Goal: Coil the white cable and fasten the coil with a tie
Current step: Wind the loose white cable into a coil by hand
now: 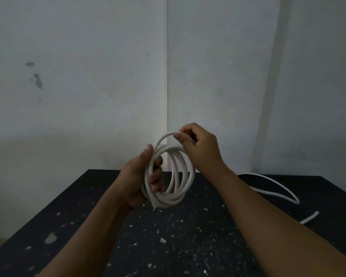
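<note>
A white cable [189, 172] is wound into several round loops held upright above the black table [100, 206]. My left hand [142, 180] grips the left side of the coil, fingers wrapped through the loops and thumb on top. My right hand [200, 146] pinches the topmost loop at the coil's upper right. The loose remainder of the cable [276, 182] trails behind my right forearm, curves across the table's right side and ends near the right edge. No tie is visible.
The black table is speckled with white paint flecks and small chips. Its far edge meets a pale wall corner directly behind the coil. The room is dim.
</note>
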